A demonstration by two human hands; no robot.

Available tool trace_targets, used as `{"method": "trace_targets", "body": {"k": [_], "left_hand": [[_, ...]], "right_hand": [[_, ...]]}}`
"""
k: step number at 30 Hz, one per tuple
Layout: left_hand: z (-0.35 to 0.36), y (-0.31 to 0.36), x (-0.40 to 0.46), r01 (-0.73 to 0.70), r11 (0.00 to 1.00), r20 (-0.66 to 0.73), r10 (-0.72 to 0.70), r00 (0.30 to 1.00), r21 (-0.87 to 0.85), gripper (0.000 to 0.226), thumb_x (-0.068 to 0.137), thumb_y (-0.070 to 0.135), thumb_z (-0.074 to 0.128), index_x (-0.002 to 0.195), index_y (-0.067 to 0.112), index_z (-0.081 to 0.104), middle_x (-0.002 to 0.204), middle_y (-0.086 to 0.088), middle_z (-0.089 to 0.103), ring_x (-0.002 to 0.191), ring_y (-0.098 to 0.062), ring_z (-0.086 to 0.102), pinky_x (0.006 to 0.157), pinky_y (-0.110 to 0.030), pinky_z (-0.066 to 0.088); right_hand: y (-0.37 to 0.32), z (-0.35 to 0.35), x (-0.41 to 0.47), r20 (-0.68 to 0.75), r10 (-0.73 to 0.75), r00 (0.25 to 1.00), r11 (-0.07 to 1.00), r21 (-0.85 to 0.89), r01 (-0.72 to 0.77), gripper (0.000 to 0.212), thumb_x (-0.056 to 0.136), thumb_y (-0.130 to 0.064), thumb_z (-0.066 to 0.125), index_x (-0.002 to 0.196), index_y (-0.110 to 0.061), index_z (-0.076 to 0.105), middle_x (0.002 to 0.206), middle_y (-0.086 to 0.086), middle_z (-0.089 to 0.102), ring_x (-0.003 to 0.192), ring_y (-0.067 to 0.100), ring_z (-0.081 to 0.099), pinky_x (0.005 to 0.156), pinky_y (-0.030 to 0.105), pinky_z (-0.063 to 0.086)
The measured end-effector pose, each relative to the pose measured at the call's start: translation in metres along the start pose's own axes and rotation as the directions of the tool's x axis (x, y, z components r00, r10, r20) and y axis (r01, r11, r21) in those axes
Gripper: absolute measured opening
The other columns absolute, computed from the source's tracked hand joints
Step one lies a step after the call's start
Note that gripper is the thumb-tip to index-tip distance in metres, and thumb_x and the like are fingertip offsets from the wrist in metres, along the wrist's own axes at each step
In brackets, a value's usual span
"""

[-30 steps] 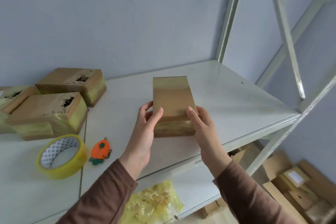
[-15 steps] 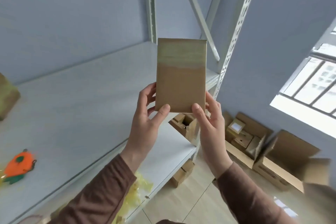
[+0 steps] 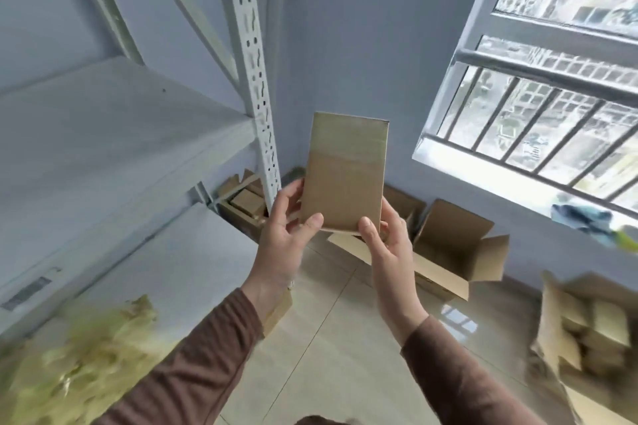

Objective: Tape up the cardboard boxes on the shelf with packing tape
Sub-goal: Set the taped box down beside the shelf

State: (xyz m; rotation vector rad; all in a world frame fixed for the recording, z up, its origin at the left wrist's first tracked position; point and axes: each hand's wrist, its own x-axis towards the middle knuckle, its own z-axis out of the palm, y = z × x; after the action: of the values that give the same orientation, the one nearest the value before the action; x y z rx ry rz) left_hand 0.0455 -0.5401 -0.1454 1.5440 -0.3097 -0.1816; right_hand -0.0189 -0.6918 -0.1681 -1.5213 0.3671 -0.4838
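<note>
Taped cardboard box [image 3: 345,176] carried clear of shelf [image 3: 114,134], now right of its upright, above floor. Left hand [image 3: 286,235] and right hand [image 3: 386,241] still gripped lower corners, thumbs on front face.

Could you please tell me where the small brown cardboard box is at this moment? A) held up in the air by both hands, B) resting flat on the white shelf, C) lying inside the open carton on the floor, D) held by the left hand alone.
A: the small brown cardboard box is off the white metal shelf, gripped at its lower edge by the left hand and the right hand.
</note>
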Motion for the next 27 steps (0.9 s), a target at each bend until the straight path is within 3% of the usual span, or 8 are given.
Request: {"method": "trace_targets", "body": {"k": [4,7,11,14,18,21,25,27], "left_hand": [[0.048,-0.033,0.013,0.094,0.996,0.008,-0.094,0.996,0.005,0.052,0.100,0.013,0.064,0.143,0.036,0.047,0.131,0.022,0.063,0.118,0.002,0.062,0.094,-0.014,0.050],[0.071,-0.061,0.026,0.186,0.983,0.027,-0.186,0.982,0.007,0.055,0.100,0.015,0.065,0.147,0.036,0.046,0.140,0.012,0.062,0.125,-0.003,0.060,0.105,-0.022,0.047],[0.095,-0.101,0.056,0.310,0.951,0.039,-0.311,0.950,0.013,0.055,0.100,0.018,0.065,0.144,0.047,0.049,0.136,0.018,0.064,0.127,0.000,0.058,0.109,-0.029,0.042],[0.112,-0.133,0.085,0.374,0.927,0.043,-0.375,0.926,0.028,0.056,0.101,0.019,0.064,0.148,0.043,0.048,0.135,0.018,0.065,0.127,0.000,0.058,0.109,-0.028,0.043],[0.137,-0.180,0.141,0.457,0.889,0.016,-0.457,0.889,0.030,0.054,0.101,0.015,0.062,0.149,0.035,0.048,0.135,0.012,0.065,0.120,0.004,0.060,0.094,-0.011,0.046],[0.156,-0.212,0.186,0.532,0.847,-0.008,-0.532,0.847,0.020,0.051,0.100,0.015,0.064,0.146,0.026,0.045,0.133,0.006,0.062,0.118,-0.001,0.060,0.087,-0.013,0.046],[0.178,-0.262,0.251,0.625,0.781,-0.030,-0.625,0.780,0.004,0.040,0.099,0.013,0.065,0.136,0.016,0.048,0.133,-0.003,0.061,0.114,-0.006,0.060,0.082,-0.013,0.046],[0.187,-0.286,0.279,0.652,0.758,-0.025,-0.652,0.758,0.009,0.033,0.100,0.012,0.064,0.130,0.015,0.052,0.131,-0.006,0.063,0.110,-0.006,0.061,0.078,-0.010,0.046]], "right_hand": [[0.031,-0.044,0.023,0.000,0.095,0.995,0.995,-0.013,-0.095,0.049,0.101,-0.030,0.065,0.148,-0.035,0.051,0.140,0.000,0.056,0.126,0.013,0.056,0.110,0.042,0.049],[0.057,-0.067,0.038,-0.012,0.178,0.984,0.984,-0.002,-0.178,0.051,0.099,-0.029,0.067,0.147,-0.033,0.052,0.140,0.003,0.057,0.128,0.019,0.057,0.110,0.049,0.047],[0.093,-0.086,0.068,-0.046,0.290,0.956,0.957,0.002,-0.290,0.052,0.097,-0.031,0.069,0.146,-0.034,0.053,0.139,0.000,0.058,0.128,0.018,0.056,0.112,0.048,0.045],[0.119,-0.096,0.098,-0.045,0.374,0.926,0.927,-0.001,-0.374,0.054,0.097,-0.031,0.070,0.147,-0.032,0.052,0.136,0.000,0.060,0.125,0.018,0.058,0.110,0.043,0.048],[0.156,-0.106,0.159,-0.027,0.480,0.877,0.877,0.019,-0.479,0.050,0.098,-0.023,0.068,0.145,-0.027,0.052,0.135,0.002,0.064,0.120,0.014,0.063,0.105,0.035,0.050],[0.188,-0.112,0.208,-0.028,0.553,0.833,0.833,0.018,-0.553,0.047,0.099,-0.023,0.066,0.144,-0.027,0.052,0.136,0.002,0.063,0.122,0.017,0.062,0.107,0.039,0.047],[0.236,-0.114,0.276,-0.047,0.635,0.771,0.773,0.045,-0.633,0.044,0.100,-0.020,0.065,0.142,-0.026,0.054,0.132,0.001,0.067,0.118,0.015,0.064,0.091,0.030,0.047],[0.262,-0.117,0.303,-0.058,0.671,0.739,0.741,0.064,-0.668,0.045,0.100,-0.018,0.064,0.144,-0.024,0.052,0.133,0.003,0.066,0.121,0.019,0.063,0.098,0.034,0.048]]}}
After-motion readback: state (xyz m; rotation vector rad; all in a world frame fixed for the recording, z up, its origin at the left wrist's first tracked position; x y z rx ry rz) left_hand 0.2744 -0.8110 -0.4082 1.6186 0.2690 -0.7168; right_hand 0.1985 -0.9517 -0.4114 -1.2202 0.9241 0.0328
